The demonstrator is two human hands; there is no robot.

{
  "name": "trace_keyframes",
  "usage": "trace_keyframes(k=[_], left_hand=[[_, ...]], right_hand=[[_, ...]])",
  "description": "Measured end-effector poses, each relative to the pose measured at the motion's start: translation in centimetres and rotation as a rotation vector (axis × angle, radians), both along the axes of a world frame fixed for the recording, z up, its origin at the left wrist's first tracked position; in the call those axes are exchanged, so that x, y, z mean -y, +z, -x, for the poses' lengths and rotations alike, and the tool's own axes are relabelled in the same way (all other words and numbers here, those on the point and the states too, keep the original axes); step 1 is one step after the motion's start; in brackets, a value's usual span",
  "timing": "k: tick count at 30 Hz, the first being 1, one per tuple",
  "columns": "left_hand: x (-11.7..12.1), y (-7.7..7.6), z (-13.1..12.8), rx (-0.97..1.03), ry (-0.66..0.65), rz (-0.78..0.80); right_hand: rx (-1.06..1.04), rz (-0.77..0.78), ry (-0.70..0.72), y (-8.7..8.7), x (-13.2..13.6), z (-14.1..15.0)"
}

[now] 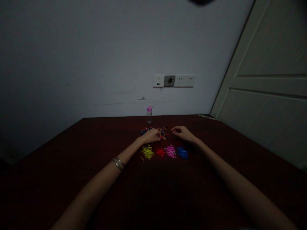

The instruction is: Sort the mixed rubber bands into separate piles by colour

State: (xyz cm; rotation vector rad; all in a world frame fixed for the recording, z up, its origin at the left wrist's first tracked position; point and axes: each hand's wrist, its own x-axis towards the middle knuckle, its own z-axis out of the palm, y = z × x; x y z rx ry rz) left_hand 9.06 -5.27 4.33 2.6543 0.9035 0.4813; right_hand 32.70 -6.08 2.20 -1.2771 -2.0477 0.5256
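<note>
My left hand (153, 135) is at the front right of a mixed pile of small multicoloured bands (144, 130), its fingers curled together. What they pinch, if anything, is too small to make out. To the right of that pile, my right hand (183, 133) hovers low with bent fingers and a gap at the thumb; I see nothing in it. Nearer to me lie separate heaps: yellow bands (147, 152), red bands (160, 152), pink bands (170, 151) and blue bands (182, 153). The pink and blue pieces look like narrow strips.
Behind the mixed pile stands a clear bottle with a pink lid (149, 115). The dark red table (107, 137) meets a pale wall with a socket panel (184, 81). A white door (268, 76) borders the right side. A thin printed strip (207, 117) lies at the back right edge.
</note>
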Motion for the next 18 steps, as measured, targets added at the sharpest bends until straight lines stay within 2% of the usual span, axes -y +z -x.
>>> trace_keyframes(k=[4,8,14,18], left_hand=[[0.2,2.2,1.0,0.004,-0.055,0.222],[1.1,4.0,1.9,-0.072,-0.147,0.469],[2.3,4.2,1.6,-0.147,-0.175,0.746],[2.1,3.8,1.6,-0.152,-0.197,0.782]], right_hand=[[0.023,0.006,-0.008,0.0,-0.1,-0.1],[0.073,-0.011,-0.010,-0.2,-0.2,-0.1],[0.174,-0.103,-0.031,-0.9,-0.2,0.0],[0.183,-0.127,-0.025,-1.1,-0.1,0.3]])
